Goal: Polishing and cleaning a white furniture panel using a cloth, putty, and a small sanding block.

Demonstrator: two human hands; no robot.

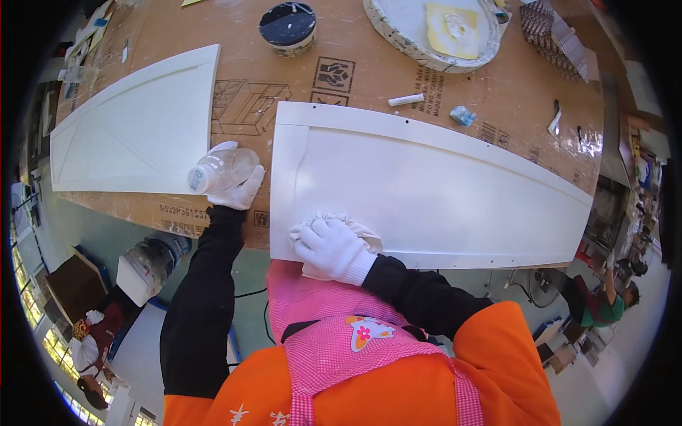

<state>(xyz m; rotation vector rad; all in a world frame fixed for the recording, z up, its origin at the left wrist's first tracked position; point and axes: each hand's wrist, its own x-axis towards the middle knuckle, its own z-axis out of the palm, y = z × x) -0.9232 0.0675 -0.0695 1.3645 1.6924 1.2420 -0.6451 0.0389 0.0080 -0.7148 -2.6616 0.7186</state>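
Note:
My left hand (241, 193), in a white glove, is closed around a clear plastic bottle (233, 167). The bottle is tilted, its white cap toward the lower left, above the gap between two white panels. My right hand (332, 247), gloved too, presses a bunched white cloth (364, 236) onto the near left part of the right panel (426, 186). That panel is framed, lies flat and has small dark holes along its far edge. Left of the bottle lies a second white panel (142, 128) with a curved far edge.
Cardboard (245, 142) covers the table. Toward the back stand a dark-lidded tub (288, 30) and a round white lid (405, 32) holding a yellow sponge sheet. A white stick (406, 100), a blue lump (462, 116) and a blade (555, 119) lie beyond the right panel. People work at both sides.

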